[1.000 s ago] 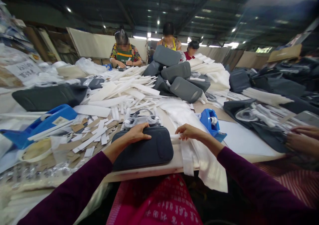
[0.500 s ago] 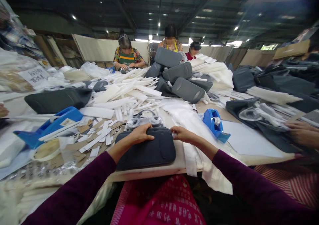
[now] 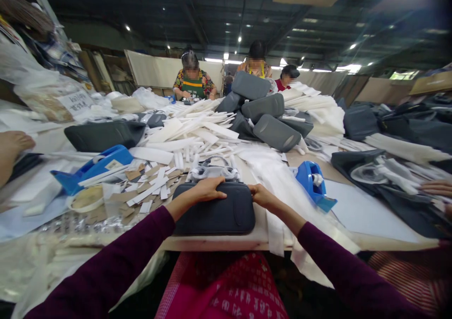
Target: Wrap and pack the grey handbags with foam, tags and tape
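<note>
A dark grey handbag (image 3: 215,217) lies at the table's front edge, its flat side with a curved outline on the right facing up. Wrapped handles (image 3: 213,172) in clear plastic and white foam stick out behind its upper edge. My left hand (image 3: 208,191) grips that upper edge, thumb on the face and the other fingers hidden behind. At the upper right corner, my right hand (image 3: 262,196) has its fingers pinched closed against the bag; the exact part between the fingertips is hidden.
Blue tape dispensers (image 3: 312,184) stand on both sides. Foam strips (image 3: 190,130), card scraps (image 3: 155,187) and a pile of grey bags (image 3: 277,133) cover the table behind. Co-workers sit opposite (image 3: 192,85); another person's hand (image 3: 14,149) shows at far left, another at far right.
The view has turned slightly left, so things appear shifted right. Both hands keep their places on the handbag. A co-worker's hand at the far left shows more fully.
</note>
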The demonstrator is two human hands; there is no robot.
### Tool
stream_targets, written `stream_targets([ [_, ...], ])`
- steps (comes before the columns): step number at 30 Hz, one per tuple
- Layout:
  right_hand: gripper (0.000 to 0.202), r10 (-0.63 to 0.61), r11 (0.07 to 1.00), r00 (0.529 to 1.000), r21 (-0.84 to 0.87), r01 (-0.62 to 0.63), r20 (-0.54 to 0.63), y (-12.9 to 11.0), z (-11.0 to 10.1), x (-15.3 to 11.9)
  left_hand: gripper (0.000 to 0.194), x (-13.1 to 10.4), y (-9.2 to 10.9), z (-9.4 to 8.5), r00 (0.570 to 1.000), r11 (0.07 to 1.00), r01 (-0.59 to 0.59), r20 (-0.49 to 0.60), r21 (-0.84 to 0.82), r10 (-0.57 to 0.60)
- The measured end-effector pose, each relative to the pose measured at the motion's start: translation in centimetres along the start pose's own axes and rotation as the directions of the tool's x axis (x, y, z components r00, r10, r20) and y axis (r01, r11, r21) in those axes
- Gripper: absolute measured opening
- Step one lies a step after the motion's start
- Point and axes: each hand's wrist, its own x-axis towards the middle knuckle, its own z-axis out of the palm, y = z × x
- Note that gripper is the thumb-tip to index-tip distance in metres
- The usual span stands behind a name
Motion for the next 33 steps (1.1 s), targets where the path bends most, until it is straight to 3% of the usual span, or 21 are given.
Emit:
stream_targets([
  [3, 0.023, 0.047, 0.988, 0.999, 0.147, -0.049, 0.015, -0.6, 0.1, -1.3, 0.05, -0.2, 0.0, 0.4, 0.999, 0.99, -0.039, -0.019, 0.133, 0.042],
  [7, 0.048, 0.217, 0.949, 0.965, 0.266, -0.172, -0.15, -0.9, 1.6, -2.5, 0.05, -0.8, -0.1, 1.3, 0.995, 0.962, -0.028, -0.082, 0.273, 0.053],
  [10, 0.051, 0.231, 0.973, 0.904, 0.091, -0.212, -0.359, -1.0, 3.6, -2.5, 0.049, -1.0, -0.2, 2.3, 0.985, 0.952, -0.022, -0.155, 0.305, 0.072],
  [13, 0.048, 0.132, 0.965, 0.827, -0.121, -0.234, -0.546, -1.1, 5.6, -2.2, 0.048, -0.9, -0.4, 3.2, 0.977, 0.961, 0.013, -0.208, 0.275, 0.046],
  [17, 0.047, 0.062, 0.956, 0.776, -0.187, -0.227, -0.627, -1.2, 6.9, -1.7, 0.046, -0.3, -0.6, 3.8, 0.972, 0.974, 0.057, -0.234, 0.221, -0.004],
  [23, 0.044, 0.01, 0.931, 0.775, -0.277, -0.238, -0.632, -1.5, 7.0, -1.9, 0.046, 0.4, -0.7, 4.0, 0.968, 0.979, 0.101, -0.243, 0.18, -0.055],
  [26, 0.04, -0.218, 0.815, 0.727, -0.532, -0.232, -0.651, -2.6, 8.0, -2.0, 0.048, 0.6, -0.8, 4.3, 0.964, 0.982, 0.112, -0.255, 0.149, -0.071],
  [29, 0.041, -0.464, 0.677, 0.751, -0.735, -0.04, -0.469, -4.0, 9.7, -1.3, 0.045, 0.7, -1.3, 4.6, 0.964, 0.989, 0.094, -0.259, 0.112, -0.062],
  [31, 0.046, -0.54, 0.658, 0.77, -0.741, 0.134, -0.34, -4.4, 11.0, -0.4, 0.038, 0.6, -1.6, 4.6, 0.971, 0.993, 0.082, -0.234, 0.087, -0.059],
  [33, 0.053, -0.583, 0.662, 0.753, -0.716, 0.223, -0.305, -4.3, 12.1, 0.4, 0.033, 0.5, -2.0, 4.6, 0.975, 0.994, 0.076, -0.214, 0.082, -0.057],
])
